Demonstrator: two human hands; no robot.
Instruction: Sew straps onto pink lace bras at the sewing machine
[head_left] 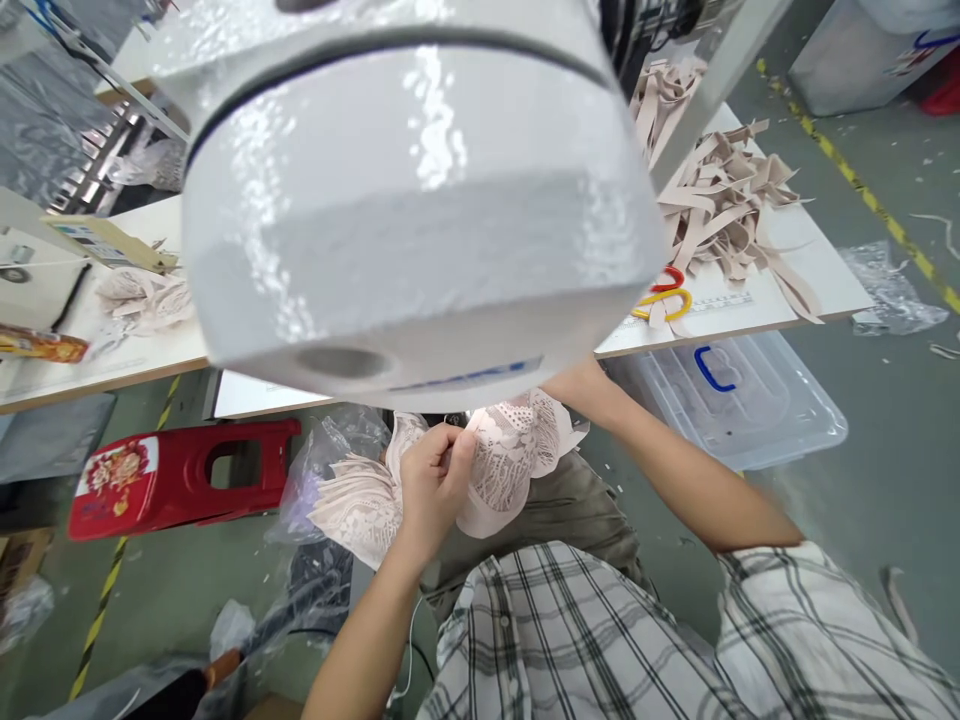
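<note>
Thumb and fingers of my left hand (435, 480) pinch a pale pink lace piece (502, 470) below the front of a white sewing machine head (420, 230). To the left of that hand, a fanned stack of similar lace pieces (356, 505) rests by my lap. My right hand (577, 385) reaches under the machine head at the lace's upper right; its fingers are hidden behind the machine, so what they hold does not show. The needle area is hidden too.
Beige fabric strips (720, 205) lie heaped on the table at right, near scissors with red and yellow handles (666, 300). Below is a clear plastic bin (757, 400). A red stool (180, 475) stands at left. More lace (146, 298) lies on the left tabletop.
</note>
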